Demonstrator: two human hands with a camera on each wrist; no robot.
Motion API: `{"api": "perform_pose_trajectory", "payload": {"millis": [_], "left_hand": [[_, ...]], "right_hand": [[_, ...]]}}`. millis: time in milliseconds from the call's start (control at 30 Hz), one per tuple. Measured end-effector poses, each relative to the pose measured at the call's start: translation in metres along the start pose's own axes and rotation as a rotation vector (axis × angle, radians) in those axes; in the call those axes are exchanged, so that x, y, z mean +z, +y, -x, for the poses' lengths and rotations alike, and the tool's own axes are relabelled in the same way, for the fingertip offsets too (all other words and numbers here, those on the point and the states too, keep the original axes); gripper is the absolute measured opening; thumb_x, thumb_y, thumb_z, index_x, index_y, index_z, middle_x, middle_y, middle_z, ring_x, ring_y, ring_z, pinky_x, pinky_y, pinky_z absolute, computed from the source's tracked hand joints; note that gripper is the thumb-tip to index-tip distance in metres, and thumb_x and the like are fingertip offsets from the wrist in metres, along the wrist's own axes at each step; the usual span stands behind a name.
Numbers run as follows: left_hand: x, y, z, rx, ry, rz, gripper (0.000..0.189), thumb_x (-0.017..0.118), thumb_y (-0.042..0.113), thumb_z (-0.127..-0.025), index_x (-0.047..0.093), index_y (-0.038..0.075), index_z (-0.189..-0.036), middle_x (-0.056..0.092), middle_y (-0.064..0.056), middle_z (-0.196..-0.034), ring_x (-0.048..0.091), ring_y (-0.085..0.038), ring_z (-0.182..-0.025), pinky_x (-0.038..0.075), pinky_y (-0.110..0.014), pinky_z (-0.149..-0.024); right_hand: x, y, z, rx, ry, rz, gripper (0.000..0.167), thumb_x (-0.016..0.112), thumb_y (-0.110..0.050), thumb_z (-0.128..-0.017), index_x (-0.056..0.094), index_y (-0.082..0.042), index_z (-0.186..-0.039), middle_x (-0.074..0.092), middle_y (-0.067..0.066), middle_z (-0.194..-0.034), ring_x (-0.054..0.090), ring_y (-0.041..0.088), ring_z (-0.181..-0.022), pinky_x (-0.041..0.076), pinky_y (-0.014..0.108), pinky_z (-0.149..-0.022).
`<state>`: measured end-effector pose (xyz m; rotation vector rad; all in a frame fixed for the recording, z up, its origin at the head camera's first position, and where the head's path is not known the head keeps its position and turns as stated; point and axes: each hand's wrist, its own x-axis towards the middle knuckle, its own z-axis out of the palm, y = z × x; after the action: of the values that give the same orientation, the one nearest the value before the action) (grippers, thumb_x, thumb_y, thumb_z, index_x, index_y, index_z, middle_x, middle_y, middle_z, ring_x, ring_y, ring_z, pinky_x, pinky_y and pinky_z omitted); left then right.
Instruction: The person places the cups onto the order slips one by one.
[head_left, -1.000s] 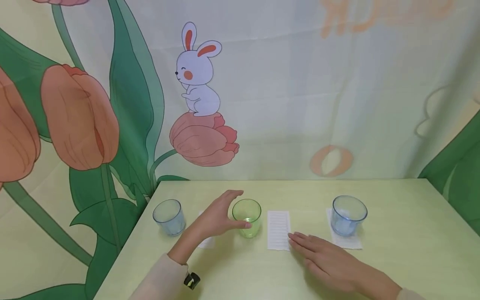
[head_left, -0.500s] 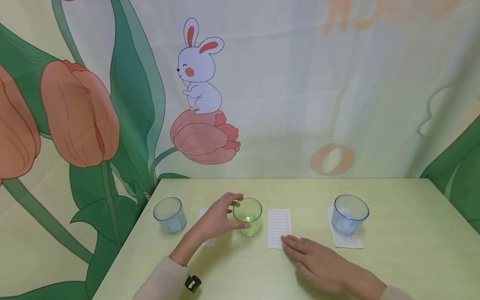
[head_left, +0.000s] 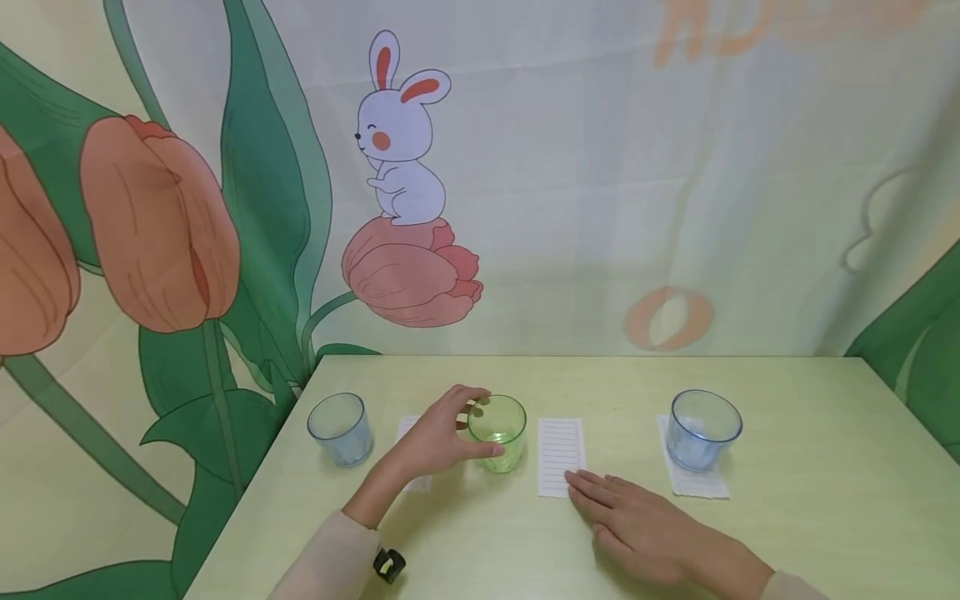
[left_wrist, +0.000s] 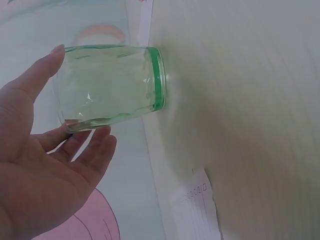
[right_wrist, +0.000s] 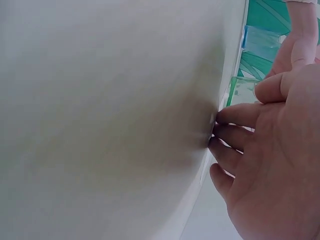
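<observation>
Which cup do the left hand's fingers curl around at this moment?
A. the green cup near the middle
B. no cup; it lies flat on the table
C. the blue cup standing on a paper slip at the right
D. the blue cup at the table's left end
A: the left hand has thumb and fingers around the green cup, seen also in the left wrist view.

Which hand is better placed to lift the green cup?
Left. The left hand already cups the green cup, thumb and fingers at its sides. The right hand lies flat on the table, fingertips at the lined paper slip.
</observation>
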<state>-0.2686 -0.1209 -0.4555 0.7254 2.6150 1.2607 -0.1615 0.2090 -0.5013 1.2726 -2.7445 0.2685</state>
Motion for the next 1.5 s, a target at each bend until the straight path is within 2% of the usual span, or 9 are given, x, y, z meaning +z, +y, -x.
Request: {"api": "perform_pose_trajectory", "payload": {"millis": [133, 367, 667, 967, 1333, 1500], "left_hand": [[0.0005, -0.0016, -0.0006, -0.004, -0.010, 0.024, 0.084, 0.091, 0.036, -0.086, 0.049, 0.005, -0.152, 0.054, -0.012, -0.145, 0.058, -0.034, -0.130, 0.051, -0.048, -0.109], [0.0007, -0.0044, 0.0010, -0.019, -0.007, 0.031, 0.084, 0.091, 0.038, -0.086, 0.049, 0.008, -0.153, 0.054, -0.010, -0.146, 0.058, -0.035, -0.131, 0.050, -0.050, -0.110], [0.0016, -0.0088, -0.0009, 0.012, -0.018, -0.001, 0.085, 0.089, 0.042, -0.087, 0.048, 0.010, -0.154, 0.055, -0.011, -0.146, 0.058, -0.031, -0.131, 0.048, -0.047, -0.113], [0.0017, -0.0085, -0.0002, 0.001, -0.023, 0.002, 0.086, 0.089, 0.041, -0.087, 0.046, 0.009, -0.154, 0.054, -0.013, -0.147, 0.056, -0.034, -0.132, 0.046, -0.047, -0.115], [0.0018, -0.0079, -0.0003, -0.005, -0.028, -0.021, 0.085, 0.089, 0.042, -0.087, 0.047, 0.011, -0.154, 0.054, -0.013, -0.147, 0.057, -0.030, -0.132, 0.046, -0.046, -0.116], [0.0008, -0.0074, -0.0006, -0.007, -0.027, -0.029, 0.086, 0.089, 0.044, -0.087, 0.047, 0.010, -0.155, 0.054, -0.012, -0.146, 0.057, -0.030, -0.132, 0.046, -0.046, -0.115]], "right_hand": [[-0.0024, -0.0019, -0.0003, 0.022, -0.037, -0.027, 0.049, 0.045, -0.024, -0.113, 0.052, 0.000, -0.155, 0.044, 0.014, -0.165, 0.044, 0.034, -0.150, 0.042, 0.051, -0.117], [-0.0068, -0.0048, -0.0022, 0.054, -0.089, -0.094, 0.050, 0.042, -0.024, -0.114, 0.048, 0.001, -0.156, 0.040, 0.015, -0.167, 0.040, 0.035, -0.152, 0.039, 0.051, -0.119], [-0.0068, -0.0017, -0.0015, 0.060, -0.093, -0.099, 0.049, 0.041, -0.025, -0.114, 0.050, 0.000, -0.156, 0.041, 0.014, -0.167, 0.041, 0.034, -0.152, 0.040, 0.050, -0.119], [-0.0100, -0.0012, -0.0042, 0.035, -0.083, -0.098, 0.048, 0.043, -0.023, -0.114, 0.052, 0.001, -0.154, 0.044, 0.015, -0.164, 0.043, 0.035, -0.150, 0.041, 0.050, -0.118], [-0.0065, -0.0019, -0.0026, 0.025, -0.076, -0.054, 0.049, 0.044, -0.024, -0.113, 0.051, 0.001, -0.154, 0.043, 0.015, -0.165, 0.043, 0.034, -0.151, 0.041, 0.049, -0.118], [-0.0065, -0.0015, -0.0023, 0.031, -0.099, -0.065, 0.050, 0.043, -0.024, -0.113, 0.048, 0.002, -0.156, 0.040, 0.015, -0.167, 0.040, 0.035, -0.152, 0.040, 0.050, -0.119]]}}
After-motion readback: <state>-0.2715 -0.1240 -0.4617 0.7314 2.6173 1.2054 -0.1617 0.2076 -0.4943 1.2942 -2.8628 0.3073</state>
